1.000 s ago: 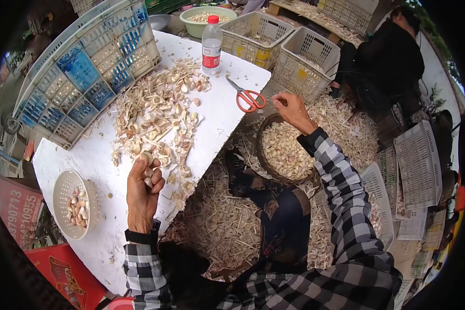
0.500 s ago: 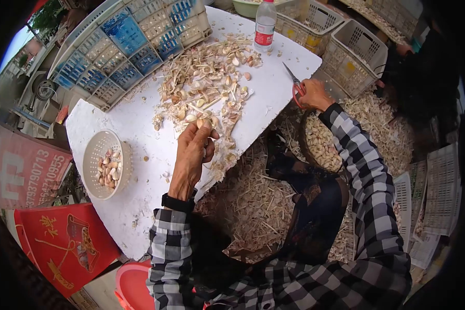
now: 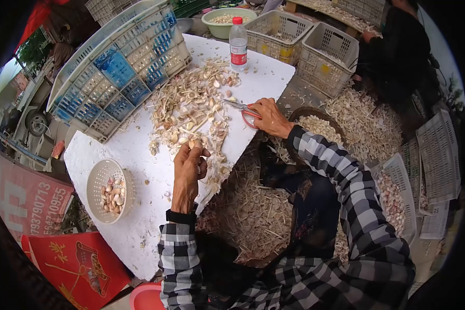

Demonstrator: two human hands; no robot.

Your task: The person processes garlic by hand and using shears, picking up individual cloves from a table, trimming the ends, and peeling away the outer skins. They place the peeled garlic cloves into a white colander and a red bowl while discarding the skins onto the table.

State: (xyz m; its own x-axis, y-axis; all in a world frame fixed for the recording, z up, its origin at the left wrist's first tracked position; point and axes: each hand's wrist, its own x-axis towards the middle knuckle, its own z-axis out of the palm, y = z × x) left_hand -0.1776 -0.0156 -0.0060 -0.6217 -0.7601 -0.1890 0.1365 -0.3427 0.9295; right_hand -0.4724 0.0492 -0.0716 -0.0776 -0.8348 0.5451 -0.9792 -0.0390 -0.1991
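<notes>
My left hand (image 3: 187,168) is closed at the near edge of the garlic pile, its fingertips pinching a garlic clove (image 3: 195,143). My right hand (image 3: 272,119) grips red-handled scissors (image 3: 250,117) over the right edge of the white table (image 3: 144,248). The scissor blades point left, at a clove beside the heap. Dry stalks, skins and loose cloves make up the garlic pile (image 3: 183,106). To the left stands a cream perforated basket (image 3: 94,194) with several cloves inside.
A large blue-stained crate (image 3: 124,72) leans at the table's far left. A red-capped water bottle (image 3: 238,46) stands at the back. Beyond are crates (image 3: 325,62) and a green basin (image 3: 229,16). A basket of cloves (image 3: 318,126) sits below my right forearm. A person in dark clothing (image 3: 398,49) is at the right.
My right hand has brought the scissors left, from beyond the table's edge to the garlic pile. My left hand keeps its pinch by the pile. The whole view has shifted slightly.
</notes>
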